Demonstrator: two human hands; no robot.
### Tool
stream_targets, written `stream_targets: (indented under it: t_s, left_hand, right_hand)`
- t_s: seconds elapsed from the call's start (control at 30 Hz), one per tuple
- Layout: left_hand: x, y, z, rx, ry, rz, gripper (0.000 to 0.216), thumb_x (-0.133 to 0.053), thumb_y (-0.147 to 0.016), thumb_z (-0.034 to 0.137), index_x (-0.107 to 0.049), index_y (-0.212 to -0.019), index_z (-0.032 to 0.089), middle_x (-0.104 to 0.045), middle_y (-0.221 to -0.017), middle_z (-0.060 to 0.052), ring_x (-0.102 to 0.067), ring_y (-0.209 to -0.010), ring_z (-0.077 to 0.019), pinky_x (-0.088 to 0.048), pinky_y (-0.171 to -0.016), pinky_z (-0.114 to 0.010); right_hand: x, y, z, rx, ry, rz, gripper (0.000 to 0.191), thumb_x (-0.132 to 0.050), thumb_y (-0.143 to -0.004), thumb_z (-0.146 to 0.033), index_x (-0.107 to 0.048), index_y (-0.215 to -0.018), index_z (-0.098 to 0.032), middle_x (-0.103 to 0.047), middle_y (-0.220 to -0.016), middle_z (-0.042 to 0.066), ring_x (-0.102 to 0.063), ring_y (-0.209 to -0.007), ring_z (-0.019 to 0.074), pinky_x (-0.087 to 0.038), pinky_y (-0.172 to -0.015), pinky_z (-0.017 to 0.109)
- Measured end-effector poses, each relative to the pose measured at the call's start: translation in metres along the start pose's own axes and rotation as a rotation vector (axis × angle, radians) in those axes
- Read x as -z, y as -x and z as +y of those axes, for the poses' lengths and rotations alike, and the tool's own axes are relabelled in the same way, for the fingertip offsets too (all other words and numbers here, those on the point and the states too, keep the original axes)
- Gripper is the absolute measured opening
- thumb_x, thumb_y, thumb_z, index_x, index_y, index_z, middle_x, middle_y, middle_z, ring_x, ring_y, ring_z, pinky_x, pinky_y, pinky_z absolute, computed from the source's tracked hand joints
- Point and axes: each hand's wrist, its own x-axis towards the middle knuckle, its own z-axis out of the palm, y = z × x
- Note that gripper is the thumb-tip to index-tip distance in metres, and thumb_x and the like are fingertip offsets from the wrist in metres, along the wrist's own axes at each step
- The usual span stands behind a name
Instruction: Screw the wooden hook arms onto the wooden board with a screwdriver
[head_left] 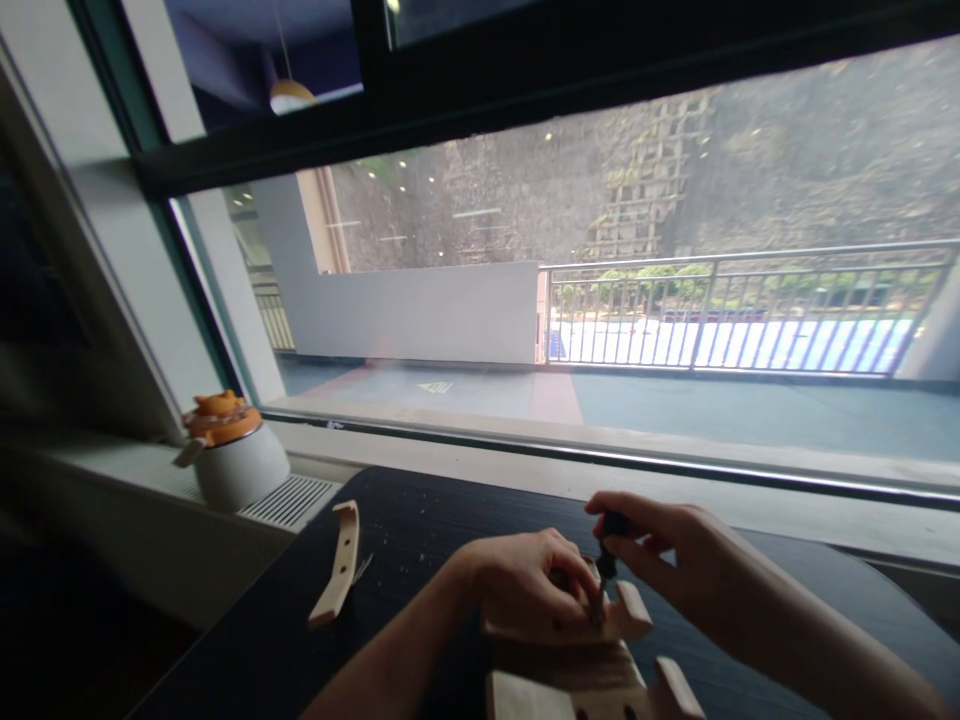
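My right hand (664, 530) grips the black handle of a screwdriver (614, 528), held nearly upright with its shaft pointing down. The screwdriver's tip meets a curved wooden piece (631, 612) with an upturned end. Over that piece rests my left hand (536, 575), its fingers closed close to the screwdriver's tip; what they pinch there is hidden. Beneath lies a pale wooden board (562, 662). A second curved wooden piece (529, 695) with dark holes crosses the board nearer to me, partly cut off by the bottom edge.
On the dark table (420, 530), a loose curved wooden piece (343, 565) with two holes lies left, beside some thin screws or pins (363, 568). Small crumbs are scattered nearby. A white pot with an orange lid (238, 460) stands on the sill by the window.
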Motion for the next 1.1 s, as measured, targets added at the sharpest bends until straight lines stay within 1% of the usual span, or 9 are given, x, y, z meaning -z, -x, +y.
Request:
stream_targets:
  t_s: [0.1, 0.17, 0.3, 0.37, 0.5, 0.57, 0.73, 0.9, 1.1]
  left_hand:
    - [0.0, 0.0, -0.001, 0.041, 0.047, -0.025, 0.011, -0.068, -0.073, 0.021, -0.071, -0.081, 0.013, -0.061, -0.071, 0.002, -0.056, -0.069, -0.0119, -0.044, -0.064, -0.019]
    - [-0.002, 0.0, -0.002, 0.074, 0.079, -0.015, 0.013, -0.07, -0.073, 0.024, -0.072, -0.079, 0.013, -0.061, -0.069, 0.003, -0.054, -0.067, -0.0112, -0.042, -0.061, -0.019]
    - [-0.005, 0.0, -0.004, 0.114, 0.157, 0.031, 0.011, -0.069, -0.073, 0.022, -0.071, -0.075, 0.012, -0.059, -0.066, 0.003, -0.053, -0.063, -0.01, -0.041, -0.058, -0.018]
    - [-0.007, 0.001, -0.004, 0.125, 0.177, 0.04, 0.009, -0.067, -0.073, 0.02, -0.072, -0.076, 0.013, -0.06, -0.067, 0.003, -0.053, -0.063, -0.0097, -0.042, -0.059, -0.018]
    - [-0.006, 0.001, -0.004, 0.117, 0.194, 0.045, 0.011, -0.065, -0.073, 0.018, -0.072, -0.079, 0.013, -0.063, -0.071, 0.002, -0.056, -0.068, -0.0112, -0.044, -0.064, -0.019]
    - [-0.006, 0.001, -0.005, 0.112, 0.213, 0.04, 0.012, -0.066, -0.073, 0.019, -0.073, -0.08, 0.012, -0.063, -0.072, 0.001, -0.057, -0.069, -0.0122, -0.044, -0.064, -0.02]
    - [-0.005, 0.001, -0.01, 0.106, 0.206, 0.014, 0.014, -0.069, -0.072, 0.021, -0.074, -0.083, 0.013, -0.062, -0.071, 0.002, -0.056, -0.067, -0.0116, -0.043, -0.061, -0.02]
    - [-0.006, 0.002, -0.013, 0.04, 0.129, 0.061, 0.012, -0.07, -0.072, 0.024, -0.074, -0.078, 0.014, -0.059, -0.071, 0.002, -0.054, -0.07, -0.0115, -0.042, -0.063, -0.019]
    - [-0.007, 0.002, -0.007, 0.07, 0.163, 0.063, 0.011, -0.067, -0.074, 0.022, -0.073, -0.077, 0.013, -0.059, -0.066, 0.002, -0.054, -0.065, -0.0112, -0.042, -0.061, -0.02]
  right_hand:
    - [0.001, -0.001, -0.002, 0.005, 0.007, -0.001, 0.034, -0.051, -0.089, -0.03, -0.065, -0.118, -0.021, -0.074, -0.091, 0.004, -0.068, -0.077, 0.0177, -0.05, -0.066, 0.025]
    - [0.0, -0.002, -0.003, 0.01, 0.018, 0.004, 0.032, -0.052, -0.088, -0.03, -0.066, -0.115, -0.022, -0.074, -0.089, 0.003, -0.068, -0.074, 0.0169, -0.05, -0.065, 0.024]
    - [-0.002, -0.003, -0.005, 0.01, 0.093, 0.042, 0.026, -0.055, -0.086, -0.029, -0.069, -0.106, -0.023, -0.074, -0.084, 0.001, -0.066, -0.067, 0.016, -0.048, -0.06, 0.024]
    - [-0.004, -0.004, -0.005, 0.021, 0.119, 0.058, 0.026, -0.055, -0.086, -0.029, -0.069, -0.107, -0.023, -0.074, -0.084, 0.001, -0.066, -0.068, 0.0167, -0.048, -0.06, 0.024]
    - [-0.007, -0.004, -0.004, 0.061, 0.077, 0.065, 0.034, -0.055, -0.087, -0.031, -0.064, -0.119, -0.025, -0.073, -0.099, 0.003, -0.068, -0.083, 0.0191, -0.051, -0.07, 0.026]
    - [-0.007, -0.003, -0.004, 0.072, 0.04, 0.052, 0.034, -0.054, -0.088, -0.03, -0.064, -0.121, -0.025, -0.073, -0.102, 0.004, -0.068, -0.085, 0.0183, -0.051, -0.073, 0.026]
    - [-0.006, -0.003, -0.005, 0.064, 0.037, 0.04, 0.024, -0.054, -0.087, -0.027, -0.067, -0.108, -0.025, -0.073, -0.092, 0.001, -0.067, -0.077, 0.0158, -0.049, -0.067, 0.024]
    - [-0.005, -0.004, -0.002, 0.052, 0.055, 0.059, 0.023, -0.054, -0.087, -0.027, -0.065, -0.107, -0.024, -0.073, -0.088, 0.0, -0.067, -0.074, 0.0152, -0.048, -0.066, 0.024]
    - [-0.005, -0.006, -0.003, 0.02, 0.111, 0.08, 0.023, -0.055, -0.085, -0.028, -0.067, -0.104, -0.022, -0.072, -0.085, 0.002, -0.066, -0.072, 0.0175, -0.049, -0.064, 0.027]
